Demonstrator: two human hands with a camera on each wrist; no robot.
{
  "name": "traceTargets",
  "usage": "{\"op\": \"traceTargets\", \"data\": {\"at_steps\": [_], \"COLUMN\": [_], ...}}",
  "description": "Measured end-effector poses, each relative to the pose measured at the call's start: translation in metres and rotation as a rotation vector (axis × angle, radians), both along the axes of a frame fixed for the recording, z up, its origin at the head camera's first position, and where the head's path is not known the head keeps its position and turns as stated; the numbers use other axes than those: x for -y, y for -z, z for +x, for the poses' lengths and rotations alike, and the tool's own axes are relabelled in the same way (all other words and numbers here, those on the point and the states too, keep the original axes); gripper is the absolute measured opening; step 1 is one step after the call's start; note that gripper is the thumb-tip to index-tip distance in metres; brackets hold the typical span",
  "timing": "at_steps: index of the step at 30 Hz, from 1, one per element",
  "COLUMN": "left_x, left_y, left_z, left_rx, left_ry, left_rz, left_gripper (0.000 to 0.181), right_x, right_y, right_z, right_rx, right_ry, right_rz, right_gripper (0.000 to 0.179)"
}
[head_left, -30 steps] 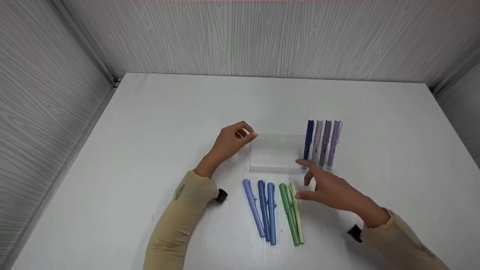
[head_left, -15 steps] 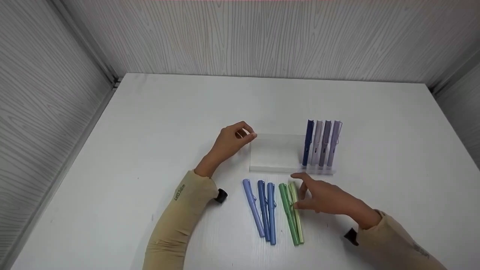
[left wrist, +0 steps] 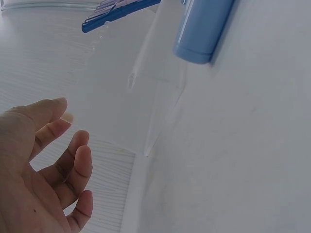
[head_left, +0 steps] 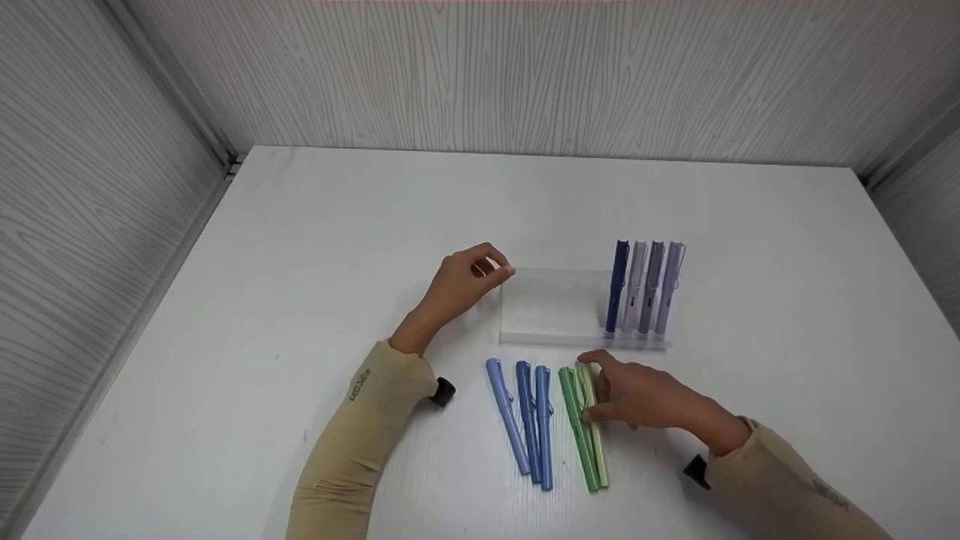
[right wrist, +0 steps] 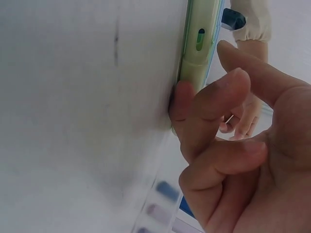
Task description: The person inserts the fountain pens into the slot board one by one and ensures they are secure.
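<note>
At the upper left corner of a clear acrylic pen stand (head_left: 555, 307), my left hand (head_left: 461, 285) pinches the panel's edge between thumb and forefinger; the other fingers curl loosely in the left wrist view. My right hand (head_left: 645, 394) is low over a light green pen (head_left: 598, 450), forefinger at its top end and thumb beside it. In the right wrist view a fingertip overlaps the light green pen (right wrist: 199, 43), while the thumb stands slightly apart from it. A darker green pen (head_left: 582, 442) lies alongside. The right hand hides part of the light green pen.
Upright in the stand's right part are a dark blue pen (head_left: 617, 285) and several purple pens (head_left: 651, 285). Left of the green pair lie a periwinkle pen (head_left: 507, 416) and two blue pens (head_left: 544, 435) on the white table (head_left: 360, 195).
My right hand has moved down and slightly left from in front of the stand to the light green pen, its fingers drawing closer together. The left hand stays at the stand's corner.
</note>
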State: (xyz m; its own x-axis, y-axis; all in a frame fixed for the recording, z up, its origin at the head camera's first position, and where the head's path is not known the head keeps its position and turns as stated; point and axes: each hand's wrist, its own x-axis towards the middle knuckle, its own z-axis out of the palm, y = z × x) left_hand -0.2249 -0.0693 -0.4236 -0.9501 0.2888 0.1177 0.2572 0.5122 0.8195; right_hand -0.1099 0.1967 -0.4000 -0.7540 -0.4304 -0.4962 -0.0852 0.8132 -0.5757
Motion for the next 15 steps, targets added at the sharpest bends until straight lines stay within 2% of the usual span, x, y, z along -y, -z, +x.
{"op": "traceTargets", "data": {"at_steps": [11,15], "left_x": [0.0004,0.0002], "left_y": [-0.0014,-0.0003], "left_z": [0.0004,0.0003], "left_rx": [0.005,0.006], "left_ry": [-0.001,0.002], "left_rz": [-0.008,-0.007], "left_gripper": [0.021,0.021], "right_x": [-0.0025,-0.0002], "right_y": [0.0049,0.0027], "right_z": [-0.0054,-0.0053], "right_rx": [-0.017,-0.031], "right_ry": [-0.048,-0.057], "right_rz": [-0.012,0.028], "right_gripper": [0.072,0.068]}}
